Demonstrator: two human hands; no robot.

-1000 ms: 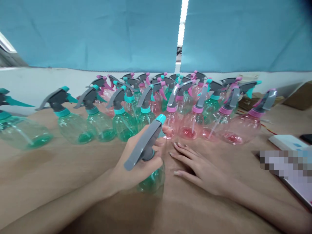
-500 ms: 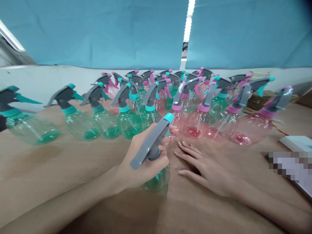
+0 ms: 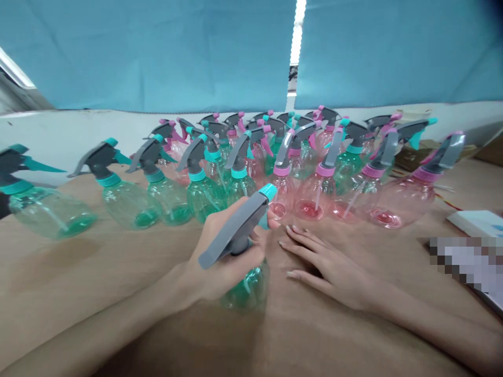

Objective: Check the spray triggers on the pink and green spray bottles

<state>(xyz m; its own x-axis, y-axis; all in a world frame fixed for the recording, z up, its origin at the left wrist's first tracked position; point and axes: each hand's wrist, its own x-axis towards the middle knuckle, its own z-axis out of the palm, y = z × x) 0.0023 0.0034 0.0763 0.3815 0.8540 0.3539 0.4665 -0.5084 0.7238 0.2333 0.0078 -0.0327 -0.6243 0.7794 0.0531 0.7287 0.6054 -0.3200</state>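
A round, see-through green plastic spray bottle with a grey plastic spray head is sitting upright, or nearly so, on or just over the brown, wood-like surface, close to the person. The left hand is holding it, fingers clamped round the neck under the head. The bottle is looking light, smooth and a bit slippery; its thin belly might be squishing if pinched, so the neck is seeming the best place to grab. That hand is hiding the neck and most of the trigger, and blur is hiding whether the bottom is touching down. Just beside it, the right hand is lying palm down, fingers spread apart, gripping nothing. Past them, clear green bottles and clear pink bottles are standing in rows, the back ones partly covered. Big blurry squares are hiding part of a flat thing at the right edge.
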